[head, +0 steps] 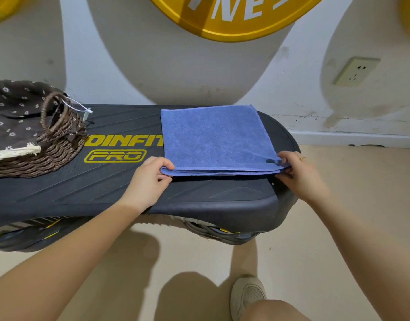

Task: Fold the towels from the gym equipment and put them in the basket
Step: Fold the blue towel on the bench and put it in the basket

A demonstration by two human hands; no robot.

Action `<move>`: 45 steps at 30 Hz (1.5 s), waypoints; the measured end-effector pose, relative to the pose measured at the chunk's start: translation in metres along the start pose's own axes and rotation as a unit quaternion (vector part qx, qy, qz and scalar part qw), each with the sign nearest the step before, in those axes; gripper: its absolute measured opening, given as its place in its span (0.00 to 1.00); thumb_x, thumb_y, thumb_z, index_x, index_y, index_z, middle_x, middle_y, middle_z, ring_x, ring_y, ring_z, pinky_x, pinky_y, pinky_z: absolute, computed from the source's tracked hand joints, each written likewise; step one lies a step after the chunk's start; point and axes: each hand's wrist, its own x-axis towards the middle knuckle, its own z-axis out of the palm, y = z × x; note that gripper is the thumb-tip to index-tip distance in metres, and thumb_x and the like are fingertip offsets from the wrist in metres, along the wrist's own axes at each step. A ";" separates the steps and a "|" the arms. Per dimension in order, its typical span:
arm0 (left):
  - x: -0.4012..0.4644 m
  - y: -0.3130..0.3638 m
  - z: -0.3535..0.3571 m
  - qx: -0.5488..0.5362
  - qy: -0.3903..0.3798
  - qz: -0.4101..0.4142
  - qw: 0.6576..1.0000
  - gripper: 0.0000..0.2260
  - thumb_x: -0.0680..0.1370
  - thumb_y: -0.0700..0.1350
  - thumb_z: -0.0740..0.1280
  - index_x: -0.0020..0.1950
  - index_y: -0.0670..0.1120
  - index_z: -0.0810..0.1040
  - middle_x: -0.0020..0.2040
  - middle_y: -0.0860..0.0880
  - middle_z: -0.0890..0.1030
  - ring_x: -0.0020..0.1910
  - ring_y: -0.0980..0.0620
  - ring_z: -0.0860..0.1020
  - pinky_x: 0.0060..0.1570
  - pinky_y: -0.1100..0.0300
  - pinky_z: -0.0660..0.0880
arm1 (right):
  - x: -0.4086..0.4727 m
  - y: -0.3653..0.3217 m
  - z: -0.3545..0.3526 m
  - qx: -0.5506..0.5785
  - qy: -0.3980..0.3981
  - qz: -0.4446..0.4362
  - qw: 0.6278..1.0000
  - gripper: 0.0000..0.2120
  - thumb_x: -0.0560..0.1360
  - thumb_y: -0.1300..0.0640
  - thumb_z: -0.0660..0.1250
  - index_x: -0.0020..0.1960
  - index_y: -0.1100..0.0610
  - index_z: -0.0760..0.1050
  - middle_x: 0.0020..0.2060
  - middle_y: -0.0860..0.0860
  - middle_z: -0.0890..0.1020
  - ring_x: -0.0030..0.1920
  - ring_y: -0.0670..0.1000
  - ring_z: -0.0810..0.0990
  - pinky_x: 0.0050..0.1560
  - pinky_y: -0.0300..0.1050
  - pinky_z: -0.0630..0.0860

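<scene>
Both hands are pinching the towel (216,137) lying on the bench (106,188): left hand (148,179) near-left corner, right hand (296,173) near-right. Basket (37,156) is sitting left, nearer the left hand.

We have 1 view, from a camera worn on the head. It looks forward and down over a black bench (111,188) close in front of us, with the wall (176,72) just behind. Our forearms reach in from the bottom corners, and floor (350,228) fills the lower edge.
</scene>
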 end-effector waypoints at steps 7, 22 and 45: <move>0.009 -0.006 -0.010 0.042 0.072 0.037 0.996 0.06 0.77 0.36 0.62 0.43 0.44 0.74 0.44 0.49 0.75 0.38 0.54 0.75 0.38 0.78 0.66 | 0.009 -0.011 -0.002 0.074 0.062 0.004 0.995 0.02 0.74 0.63 0.67 0.45 0.60 0.73 0.34 0.53 0.75 0.37 0.54 0.72 0.37 0.39 0.63; 0.029 -0.012 -0.015 -0.179 0.051 -0.008 0.982 0.11 0.79 0.39 0.62 0.39 0.51 0.73 0.39 0.55 0.75 0.37 0.60 0.71 0.43 0.64 0.67 | 0.032 -0.014 -0.007 0.306 -0.088 0.044 0.947 0.14 0.78 0.68 0.59 0.40 0.53 0.75 0.36 0.47 0.77 0.32 0.37 0.74 0.35 0.29 0.70; 0.119 -0.004 -0.017 -0.309 0.050 -0.161 0.936 0.07 0.80 0.45 0.61 0.43 0.47 0.75 0.43 0.47 0.80 0.41 0.49 0.78 0.43 0.53 0.74 | 0.098 -0.019 -0.011 0.480 -0.062 0.197 0.852 0.10 0.77 0.62 0.63 0.37 0.57 0.71 0.24 0.46 0.77 0.25 0.44 0.75 0.29 0.36 0.72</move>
